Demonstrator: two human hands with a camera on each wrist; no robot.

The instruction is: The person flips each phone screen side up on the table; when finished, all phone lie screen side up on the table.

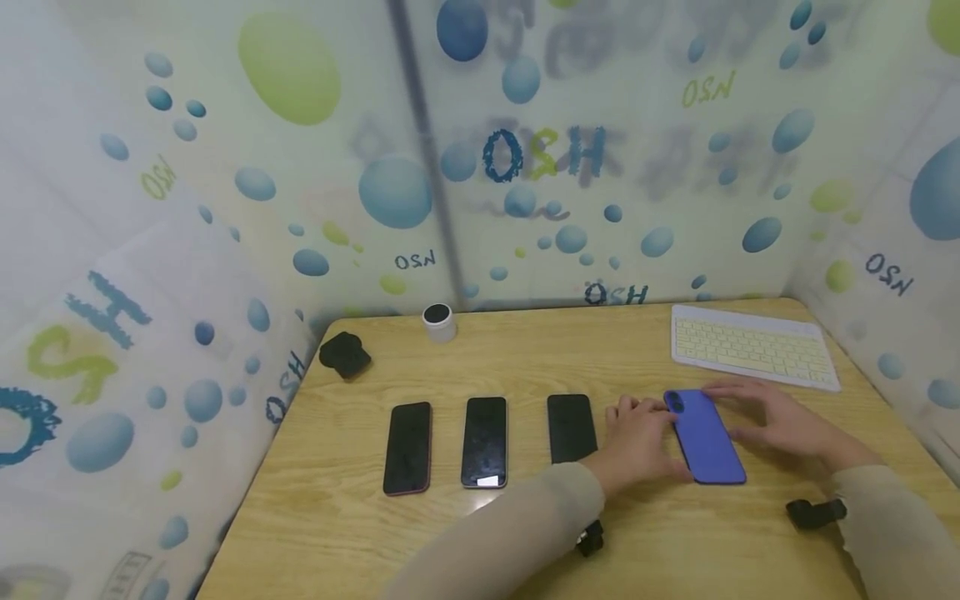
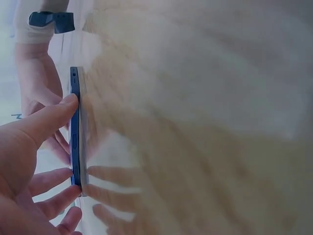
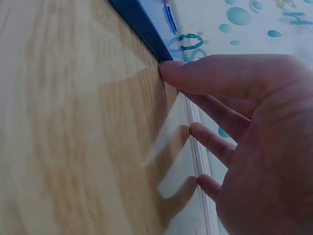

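A blue smartphone (image 1: 705, 437) lies back up on the wooden table, its camera bump at the far left corner. My left hand (image 1: 637, 437) is at its left side. In the left wrist view, that hand's thumb and fingertips touch the phone's long edge (image 2: 75, 132), spread apart along it. On the phone's other side is my right hand (image 1: 776, 421), its index finger near the far right corner. The right wrist view shows the right thumb (image 3: 195, 76) at the phone's edge (image 3: 146, 32), with the other fingers spread away. Beside the left hand, a dark phone (image 1: 572, 425) is partly covered by that arm.
Two more dark-screened phones, one in the middle (image 1: 484, 442) and one further left (image 1: 408, 448), lie on the table. A white keyboard (image 1: 753, 346) stands at the back right. Behind are a small white cylinder (image 1: 439, 323) and a black object (image 1: 346, 356), before a patterned curtain (image 1: 525, 225).
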